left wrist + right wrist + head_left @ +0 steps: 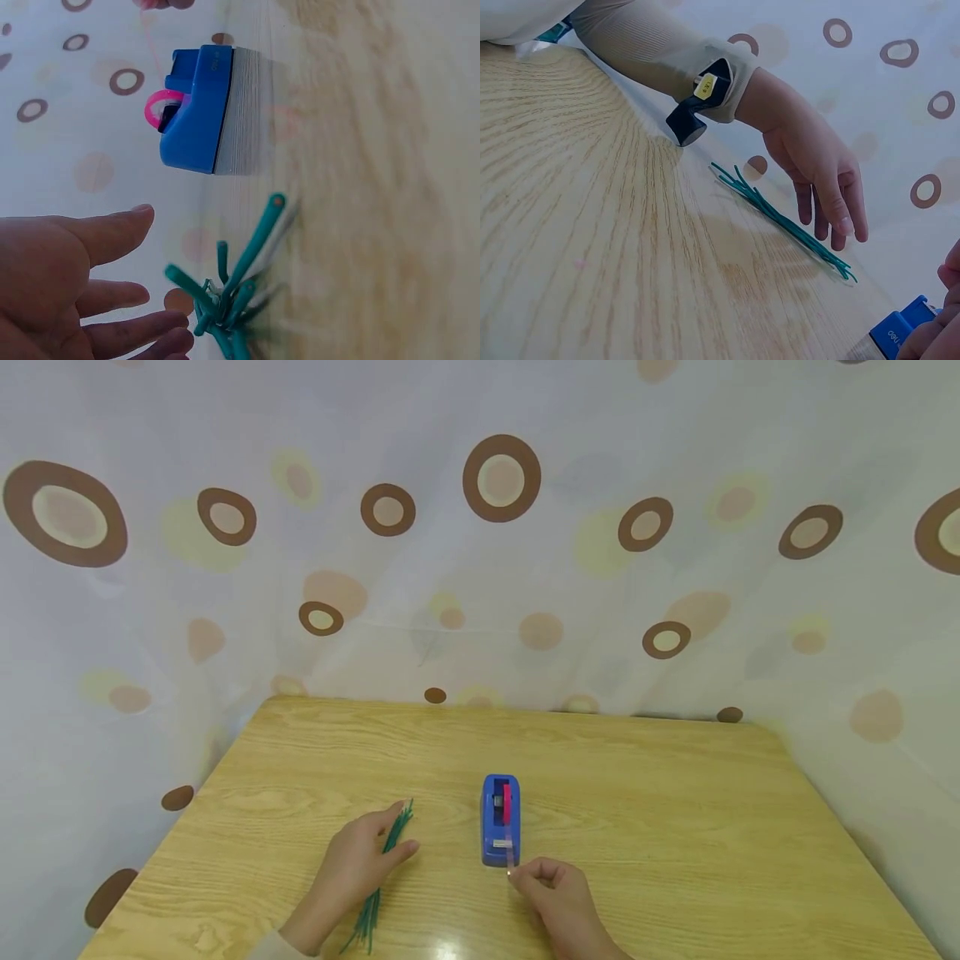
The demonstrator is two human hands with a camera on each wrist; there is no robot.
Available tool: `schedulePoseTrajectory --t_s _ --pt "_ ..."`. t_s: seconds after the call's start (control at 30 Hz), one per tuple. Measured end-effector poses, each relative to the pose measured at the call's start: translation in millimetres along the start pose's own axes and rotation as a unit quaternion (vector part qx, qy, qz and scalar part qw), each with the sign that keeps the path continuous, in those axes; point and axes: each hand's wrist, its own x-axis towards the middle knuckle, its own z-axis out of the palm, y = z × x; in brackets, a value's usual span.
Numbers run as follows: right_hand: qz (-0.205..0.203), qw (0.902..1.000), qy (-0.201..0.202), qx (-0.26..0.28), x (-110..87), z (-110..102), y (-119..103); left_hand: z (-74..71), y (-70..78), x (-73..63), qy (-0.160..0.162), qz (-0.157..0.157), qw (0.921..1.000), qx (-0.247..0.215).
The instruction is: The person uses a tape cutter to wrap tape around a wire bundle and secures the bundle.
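Note:
A blue tape dispenser [491,856] stands on the table, a roll of tape [507,806] with a pink core set in it. From its front end runs a clear strip of tape [510,857]. My right hand [561,897] pinches the free end of this strip between thumb and fingers. To the left lies a loose bundle of thin green sticks or wires [369,912], their tips slightly fanned out. My left hand [352,864] hovers beside the bundle, thumb and fingers apart, as the right wrist view also shows. Its fingers hold nothing.
The wooden table [660,793] reaches back to a pale curtain [570,577] with brown ring prints, which also hangs along both sides. In the right wrist view a dark camera mount [697,105] is strapped over the left sleeve.

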Motion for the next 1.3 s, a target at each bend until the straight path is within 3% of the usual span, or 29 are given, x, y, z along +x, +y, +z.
schedulePoseTrajectory --t_s 0.63,1.3 --pt "0.015 0.9997 -0.017 -0.013 -1.8 -3.0 2.8 3.2 -10.2 -4.0 -0.006 -0.073 0.9969 -0.029" --pt "-0.002 0.9997 -0.016 -0.018 -2.7 -4.3 2.8 -3.6 -7.8 -4.3 -0.029 -0.07 0.997 -0.012"
